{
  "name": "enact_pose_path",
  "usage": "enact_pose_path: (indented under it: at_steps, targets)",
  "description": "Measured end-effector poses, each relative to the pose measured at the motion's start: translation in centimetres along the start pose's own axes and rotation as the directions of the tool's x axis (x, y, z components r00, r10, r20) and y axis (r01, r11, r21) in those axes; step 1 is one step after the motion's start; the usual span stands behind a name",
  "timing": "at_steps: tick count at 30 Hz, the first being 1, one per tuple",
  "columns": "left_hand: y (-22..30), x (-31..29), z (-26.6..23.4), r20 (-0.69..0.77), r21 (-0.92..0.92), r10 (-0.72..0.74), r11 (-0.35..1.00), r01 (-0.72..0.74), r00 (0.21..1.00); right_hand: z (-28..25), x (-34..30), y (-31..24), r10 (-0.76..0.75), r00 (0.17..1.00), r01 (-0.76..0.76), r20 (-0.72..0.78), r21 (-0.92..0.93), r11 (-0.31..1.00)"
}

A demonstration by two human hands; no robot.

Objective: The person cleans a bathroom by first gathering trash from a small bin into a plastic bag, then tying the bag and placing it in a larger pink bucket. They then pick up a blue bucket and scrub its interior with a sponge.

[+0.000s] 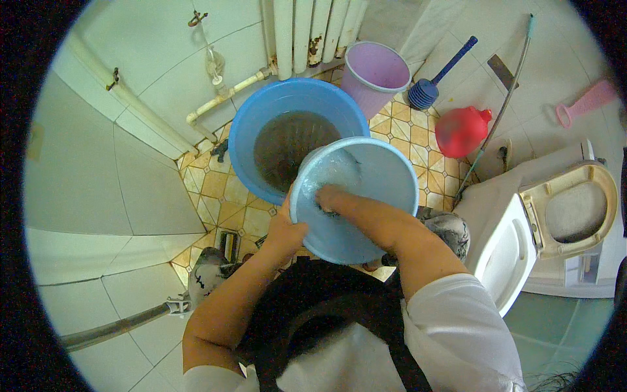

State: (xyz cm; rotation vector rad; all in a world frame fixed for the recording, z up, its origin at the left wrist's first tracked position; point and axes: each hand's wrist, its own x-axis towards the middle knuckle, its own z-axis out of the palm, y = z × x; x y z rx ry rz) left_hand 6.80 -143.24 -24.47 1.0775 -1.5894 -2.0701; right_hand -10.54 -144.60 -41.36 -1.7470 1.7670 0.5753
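Note:
A light blue bucket [385, 189] is tilted toward the larger blue tub [240, 150], its near edge close to my body. My left hand [286, 230] grips the bucket's left rim, thumb and fingers round the edge. Inside the bucket, my right hand [332, 197] reaches down to the left inner wall, where clear water [336, 171] glistens. The fingers of that hand are mostly hidden, so whether they hold anything is not visible. Murky brownish water [287, 140] stands in the tub, just beyond the bucket and partly covered by it.
Behind the tub stand a pink bin [366, 98] and white pipes [300, 39]. A blue plunger [424, 95], a red rounded object [460, 130] and a thin pole [503, 111] are at the right wall. The toilet seat [610, 202] is raised at right. A floor drain [228, 245] lies left.

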Motion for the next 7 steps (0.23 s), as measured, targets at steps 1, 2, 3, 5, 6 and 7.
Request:
enact_pose_path:
  at_steps: [1, 2, 3, 5, 6, 7]
  targets:
    - [0.2, -0.1, 0.2, 0.003, 0.031, -0.018, 0.999, 0.018, 1.000, 0.3, 0.2, 0.5, 0.123, 0.990, -0.124, 0.067, 0.004, 0.992]
    - [-0.2, 0.1, 0.3, -0.001, -0.010, 0.012, 1.000, -0.012, 1.000, 0.6, 0.3, 1.0, 0.157, 0.986, -0.157, 0.063, -0.002, 0.988]
    - [-0.7, 0.5, 0.1, -0.009, -0.045, 0.043, 0.998, -0.043, 0.999, 0.6, 0.6, 1.3, 0.187, 0.981, -0.187, 0.053, -0.005, 0.982]
    - [-1.0, 0.7, -0.3, -0.016, -0.008, 0.067, 0.998, -0.067, 0.998, 0.7, 1.3, 1.0, 0.153, 0.988, -0.153, 0.017, 0.018, 0.988]
    - [-1.2, 0.8, -0.3, -0.009, 0.055, 0.057, 0.997, -0.056, 0.998, 1.3, 1.6, 0.7, 0.094, 0.996, -0.094, -0.002, 0.039, 0.995]
    - [-1.3, 0.9, -0.3, -0.004, 0.118, 0.046, 0.992, -0.045, 0.999, 1.9, 2.0, 0.1, 0.036, 0.999, -0.034, -0.023, 0.059, 0.998]
